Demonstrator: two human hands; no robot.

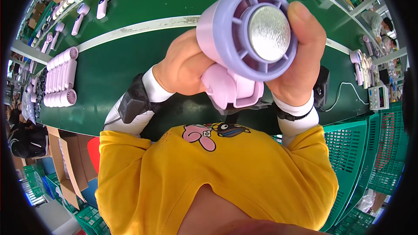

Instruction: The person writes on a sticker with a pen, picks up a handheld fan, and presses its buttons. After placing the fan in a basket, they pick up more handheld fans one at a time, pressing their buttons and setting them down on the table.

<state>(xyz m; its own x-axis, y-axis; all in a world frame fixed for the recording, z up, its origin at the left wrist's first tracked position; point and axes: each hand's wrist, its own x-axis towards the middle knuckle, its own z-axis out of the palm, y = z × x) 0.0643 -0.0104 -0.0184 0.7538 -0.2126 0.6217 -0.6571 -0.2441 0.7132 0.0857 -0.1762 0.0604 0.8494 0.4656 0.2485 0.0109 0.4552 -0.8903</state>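
A pink and lilac handheld fan is held up close in front of me, its round head tilted toward me. A shiny silver disc sits in the middle of the head, ringed by lilac spokes. My left hand grips the fan from the left, with its fingers partly hidden behind it. On the other side my right hand is closed round the head's edge, thumb on the lilac rim. Below the head shows a pink handle part with a hollow, open-looking end.
Several pink handheld fans lie in a row at the table's left. More fans stand beyond the pale strip. At right are a small instrument with a cable and green crates. A cardboard box is at lower left.
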